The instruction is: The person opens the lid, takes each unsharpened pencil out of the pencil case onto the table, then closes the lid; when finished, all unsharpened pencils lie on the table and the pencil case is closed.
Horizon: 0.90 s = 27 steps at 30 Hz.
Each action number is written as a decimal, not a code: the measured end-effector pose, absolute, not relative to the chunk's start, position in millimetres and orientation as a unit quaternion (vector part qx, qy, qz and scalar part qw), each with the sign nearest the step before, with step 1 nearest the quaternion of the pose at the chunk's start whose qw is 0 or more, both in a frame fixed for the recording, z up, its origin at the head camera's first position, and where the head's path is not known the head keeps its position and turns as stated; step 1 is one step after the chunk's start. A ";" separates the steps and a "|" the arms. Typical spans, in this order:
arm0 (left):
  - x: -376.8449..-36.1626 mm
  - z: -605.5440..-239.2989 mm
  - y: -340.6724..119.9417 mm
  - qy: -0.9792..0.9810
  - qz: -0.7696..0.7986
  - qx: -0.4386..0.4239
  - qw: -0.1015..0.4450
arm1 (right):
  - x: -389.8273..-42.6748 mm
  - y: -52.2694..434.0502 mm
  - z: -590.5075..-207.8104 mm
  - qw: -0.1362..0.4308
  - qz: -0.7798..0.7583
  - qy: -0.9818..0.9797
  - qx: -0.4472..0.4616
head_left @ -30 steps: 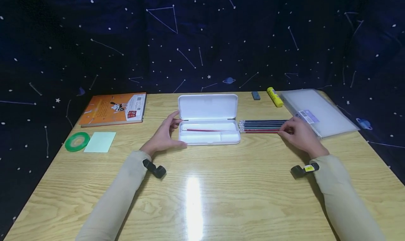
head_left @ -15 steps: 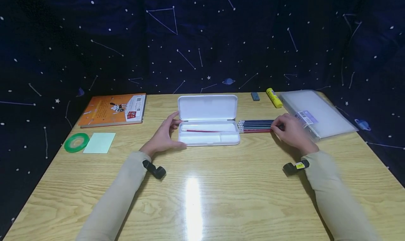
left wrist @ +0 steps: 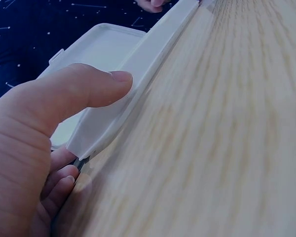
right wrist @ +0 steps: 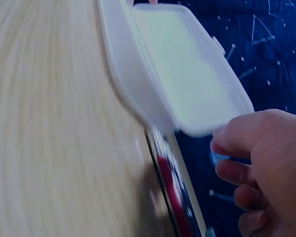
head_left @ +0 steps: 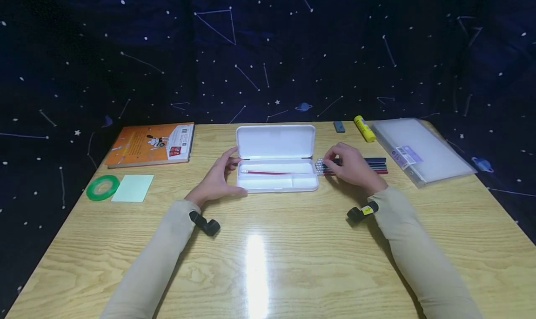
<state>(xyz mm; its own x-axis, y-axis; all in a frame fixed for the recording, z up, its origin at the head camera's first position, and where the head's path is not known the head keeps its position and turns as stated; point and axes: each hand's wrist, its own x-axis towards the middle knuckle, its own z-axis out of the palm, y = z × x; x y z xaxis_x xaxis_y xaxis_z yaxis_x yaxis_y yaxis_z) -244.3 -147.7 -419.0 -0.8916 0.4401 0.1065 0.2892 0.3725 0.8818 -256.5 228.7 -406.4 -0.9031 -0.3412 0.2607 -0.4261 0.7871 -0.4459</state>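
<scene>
A white pencil case (head_left: 304, 183) stands with its lid raised, and one red pencil (head_left: 268, 172) lies in its long compartment. My left hand (head_left: 214, 179) grips the case's left end, thumb (left wrist: 101, 86) on the front wall and fingers behind the end. Beside the case's right end lies a row of several pencils (head_left: 376, 165), dark ones and red ones, eraser ends toward the case. My right hand (head_left: 353, 168) is over those eraser ends with loosely bent fingers. In the right wrist view nothing shows between its thumb and fingers, and the pencils (right wrist: 173, 190) lie below.
An orange book (head_left: 146, 144), a green tape roll (head_left: 93, 189) and a pale green sticky-note pad (head_left: 133, 189) lie at left. Behind the pencils are a dark blue eraser (head_left: 339, 127) and a yellow glue stick (head_left: 364, 129), with a translucent folder (head_left: 431, 147) at far right.
My right hand has moved left along the pencil row, from the far ends to the eraser ends beside the case. The left hand and the case have stayed in place.
</scene>
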 end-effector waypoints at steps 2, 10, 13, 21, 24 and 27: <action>-239.9 -411.8 -146.1 0.826 0.512 0.223 0.075 | -258.4 220.3 -405.9 0.074 0.263 -0.938 0.215; -238.8 -409.2 -145.5 0.824 0.515 0.224 0.074 | -260.0 194.9 -405.8 0.008 0.289 -0.923 0.253; -239.2 -409.3 -145.8 0.824 0.515 0.222 0.074 | -260.3 188.8 -405.6 -0.016 0.284 -0.922 0.262; -237.7 -407.7 -144.7 0.829 0.509 0.219 0.078 | -263.0 182.8 -410.2 -0.042 0.275 -0.914 0.294; -236.9 -406.8 -144.7 0.832 0.505 0.217 0.079 | -262.6 181.2 -409.5 -0.049 0.280 -0.910 0.300; -236.7 -406.8 -145.0 0.833 0.502 0.217 0.078 | -262.2 179.9 -408.4 -0.056 0.276 -0.910 0.303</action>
